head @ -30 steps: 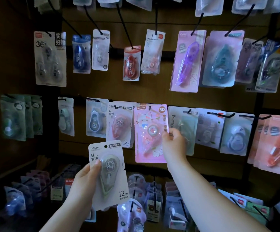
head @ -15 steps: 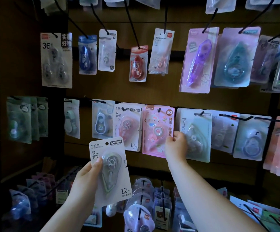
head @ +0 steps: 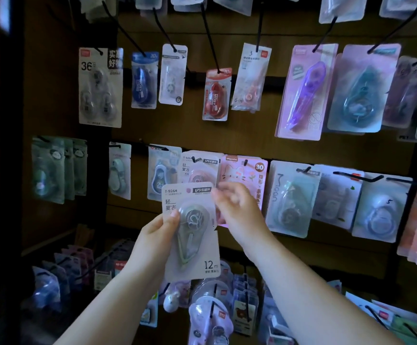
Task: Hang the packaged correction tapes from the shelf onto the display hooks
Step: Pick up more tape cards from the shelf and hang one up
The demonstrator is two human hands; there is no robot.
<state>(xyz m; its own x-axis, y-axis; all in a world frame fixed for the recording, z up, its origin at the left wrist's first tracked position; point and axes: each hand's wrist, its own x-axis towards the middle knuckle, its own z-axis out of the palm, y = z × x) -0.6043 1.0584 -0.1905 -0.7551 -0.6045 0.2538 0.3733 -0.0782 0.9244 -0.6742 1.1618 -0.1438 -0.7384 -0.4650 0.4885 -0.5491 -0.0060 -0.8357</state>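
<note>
Hands: left [head: 158, 236] grips raised package [head: 191, 230]; right [head: 237, 210], now off hanging packs, blurred, unclear.

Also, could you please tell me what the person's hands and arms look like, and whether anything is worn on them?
Both forearms are bare as far as the frame shows: no sleeves or gloves. The left hand and right hand show no rings, watch or bracelet. The right hand's fingers are motion-blurred, so fine detail there cannot be told.

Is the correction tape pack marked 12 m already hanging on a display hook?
No, the 12 m pack is held in the left hand in front of the display, off any hook, with the right hand at its edge.
</note>
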